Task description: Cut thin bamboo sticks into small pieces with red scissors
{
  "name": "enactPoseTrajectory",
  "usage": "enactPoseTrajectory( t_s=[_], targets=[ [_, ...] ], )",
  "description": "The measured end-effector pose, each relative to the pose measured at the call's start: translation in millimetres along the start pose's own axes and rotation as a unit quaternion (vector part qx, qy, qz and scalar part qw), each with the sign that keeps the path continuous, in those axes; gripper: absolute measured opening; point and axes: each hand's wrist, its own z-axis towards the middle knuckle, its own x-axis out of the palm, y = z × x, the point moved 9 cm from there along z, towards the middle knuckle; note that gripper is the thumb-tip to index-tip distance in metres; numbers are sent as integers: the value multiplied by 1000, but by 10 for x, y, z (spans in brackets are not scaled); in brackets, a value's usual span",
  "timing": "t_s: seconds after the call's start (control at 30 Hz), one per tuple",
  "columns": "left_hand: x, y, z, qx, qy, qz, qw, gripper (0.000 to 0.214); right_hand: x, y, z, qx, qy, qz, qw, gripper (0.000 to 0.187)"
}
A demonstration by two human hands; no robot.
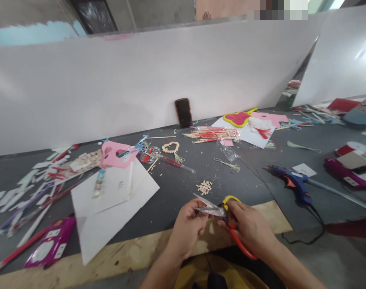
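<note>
A pair of scissors (221, 210) with yellow and red handles is in my right hand (250, 224), its blades parted and pointing left. My left hand (187, 226) is closed just at the blades, fingertips pinched together. Whatever those fingers hold is too small or hidden to make out. Just beyond the blades lies a small heap of pale cut pieces (204, 187) on the dark tabletop. Farther back sit a ring of pale beads (170, 147) with a tassel and a second loose tassel (227, 164).
A blue glue gun (294, 182) with a cord lies to the right. White paper (116, 192) and a pink cut-out (118, 154) are at the left. A phone (183, 112) leans on the white panel behind a bundle of sticks (213, 133). Purple packets (52, 241) lie front left.
</note>
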Motion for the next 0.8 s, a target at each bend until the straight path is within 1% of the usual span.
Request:
enactPoseTrajectory(
  t_s=[0.1, 0.2, 0.3, 0.4, 0.5, 0.6, 0.67, 0.8],
  targets=[
    [13, -16, -4, 12, 5, 15, 1000, 29, -19, 4, -2, -3, -9, 12, 1000, 23],
    [8, -40, -16, 20, -6, 46, 999, 29, -23, -11, -10, 5, -11, 14, 1000, 28],
    [-26, -92, -29, 33, -30, 87, 995, 26, -34, -19, -22, 6, -18, 3, 1000, 24],
    [-56, -201, -48, 72, -51, 161, 983, 18, -45, -30, -23, 10, -20, -17, 1000, 18],
    [-70, -266, -65, 92, -64, 213, 971, 12, -47, -10, -9, 0, -13, -21, 1000, 19],
    [-80, -293, -78, 100, -73, 223, 967, 10, -74, 27, 11, -12, -20, -27, 999, 27],
    [-74, -290, -77, 99, -68, 215, 969, 9, -96, 34, 18, -12, -28, -34, 999, 31],
    [-63, -253, -57, 85, -52, 185, 978, 9, -111, 48, 11, -22, -37, -35, 998, 30]
  ],
)
